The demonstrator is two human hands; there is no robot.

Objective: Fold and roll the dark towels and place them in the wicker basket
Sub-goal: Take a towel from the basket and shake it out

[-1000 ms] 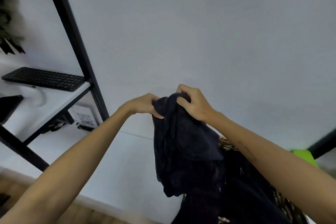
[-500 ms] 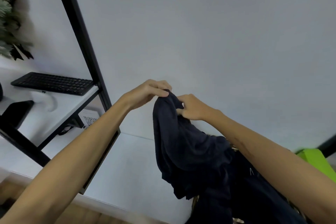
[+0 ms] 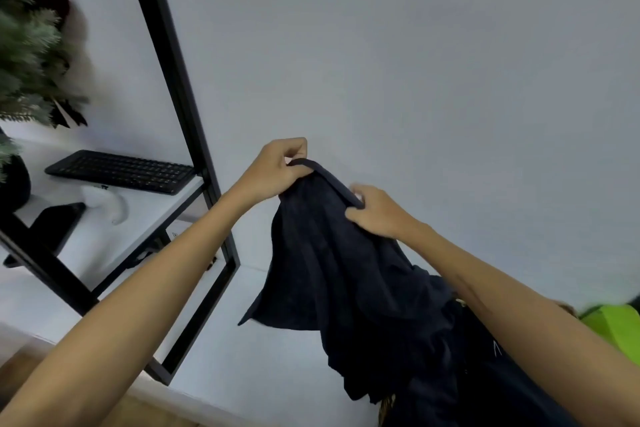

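A: Where it hangs in the air before the pale wall (image 3: 415, 45), how does the dark towel (image 3: 339, 274) look?

B: Navy, near black, soft and rumpled. Its top hem runs as a narrow band between the two hands, and the cloth falls from there in loose folds, with one corner jutting out low on the left. Its lower part drops down among more dark cloth (image 3: 460, 385) bunched at the bottom of the view.

A: And the wicker basket (image 3: 386, 406)?

B: Only a sliver of woven brown shows under that dark cloth, at the bottom edge. I cannot tell how much lies in it.

A: The left hand (image 3: 277, 172)?

B: Raised highest, its grip clenched on the hem's upper end, thumb and curled fingers pinching the band.

A: The right hand (image 3: 379, 213)?

B: A little lower and to the right, its grip also closed on the hem, fingers curled over the edge.

A: Anything around them?

B: To the left, a black-framed shelf (image 3: 180, 87) carries a black keyboard (image 3: 121, 170) and a white object (image 3: 107, 204) beside it. Blurred greenery (image 3: 24, 55) sits at the far left, and something bright green (image 3: 616, 326) shows at the right edge.
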